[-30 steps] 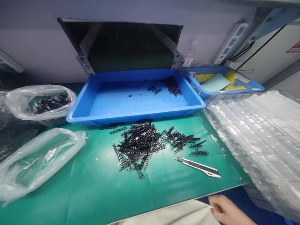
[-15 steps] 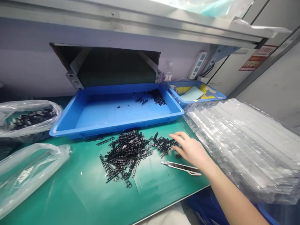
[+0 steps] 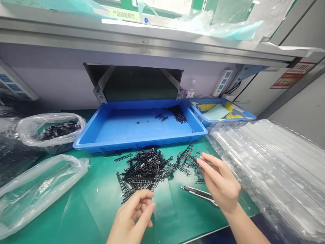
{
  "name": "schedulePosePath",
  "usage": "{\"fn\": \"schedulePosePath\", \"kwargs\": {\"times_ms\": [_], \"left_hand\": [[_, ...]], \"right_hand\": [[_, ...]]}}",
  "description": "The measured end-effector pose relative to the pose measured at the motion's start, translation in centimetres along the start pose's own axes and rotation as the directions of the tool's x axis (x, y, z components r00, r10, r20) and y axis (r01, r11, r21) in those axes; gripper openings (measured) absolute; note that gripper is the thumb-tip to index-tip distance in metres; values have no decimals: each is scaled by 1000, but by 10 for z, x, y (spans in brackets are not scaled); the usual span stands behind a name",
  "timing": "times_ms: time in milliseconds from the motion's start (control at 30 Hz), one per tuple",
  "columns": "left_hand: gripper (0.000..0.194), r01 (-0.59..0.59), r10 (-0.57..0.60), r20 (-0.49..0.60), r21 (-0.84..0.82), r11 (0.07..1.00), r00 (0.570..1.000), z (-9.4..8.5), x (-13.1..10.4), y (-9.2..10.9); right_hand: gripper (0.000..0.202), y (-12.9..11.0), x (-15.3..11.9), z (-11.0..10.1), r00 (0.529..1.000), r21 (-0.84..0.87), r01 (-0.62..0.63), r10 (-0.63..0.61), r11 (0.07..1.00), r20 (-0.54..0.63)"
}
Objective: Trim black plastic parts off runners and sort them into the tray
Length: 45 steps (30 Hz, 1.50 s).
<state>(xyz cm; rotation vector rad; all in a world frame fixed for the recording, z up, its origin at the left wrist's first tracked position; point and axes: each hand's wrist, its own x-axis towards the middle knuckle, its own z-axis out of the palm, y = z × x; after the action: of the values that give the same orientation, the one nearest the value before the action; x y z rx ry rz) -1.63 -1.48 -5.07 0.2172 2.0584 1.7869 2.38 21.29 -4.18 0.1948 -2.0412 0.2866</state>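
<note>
A heap of small black ladder-shaped parts (image 3: 146, 167) lies on the green table. My left hand (image 3: 134, 215) is just in front of the heap, fingers curled and thumb apart from them, nothing visible between them. My right hand (image 3: 219, 179) hovers beside a smaller scatter of black parts (image 3: 186, 159), its fingers loosely bent and apart, holding nothing I can see. A utility knife (image 3: 199, 194) lies on the table between the hands, its rear end partly behind my right hand.
Behind the heap stands a blue tray (image 3: 122, 127) with some black parts. Clear plastic trays (image 3: 274, 169) are stacked at the right. At the left are a bag-lined container (image 3: 53, 132) of black parts and a plastic bag (image 3: 45, 186).
My left hand has come into view in front of the heap. My right hand is slightly lower and further right. The smaller scatter is more spread out, and the view has shifted.
</note>
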Motion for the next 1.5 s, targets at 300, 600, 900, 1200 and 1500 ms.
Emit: {"fn": "schedulePosePath", "kwargs": {"times_ms": [300, 600, 900, 1200, 1500], "left_hand": [[41, 258, -149, 277, -417, 871, 949, -1, 13, 0], [45, 377, -171, 424, -467, 800, 889, -2, 9, -16], [37, 388, -168, 397, -579, 717, 902, 4, 5, -22], [29, 462, -258, 388, -661, 591, 885, -13, 14, -15], [43, 560, -153, 609, -564, 607, 778, -13, 7, -28]], "right_hand": [[32, -50, -28, 13, 975, 457, -69, -37, 887, 218], [28, -66, -39, 30, 884, 549, -410, 169, 729, 436], [21, -76, -26, 38, 877, 495, -424, 206, 758, 435], [30, -67, -23, 30, 623, 523, -574, -78, 630, 778], [52, -66, 3, 30, 522, 606, -503, -343, 616, 781]]}}
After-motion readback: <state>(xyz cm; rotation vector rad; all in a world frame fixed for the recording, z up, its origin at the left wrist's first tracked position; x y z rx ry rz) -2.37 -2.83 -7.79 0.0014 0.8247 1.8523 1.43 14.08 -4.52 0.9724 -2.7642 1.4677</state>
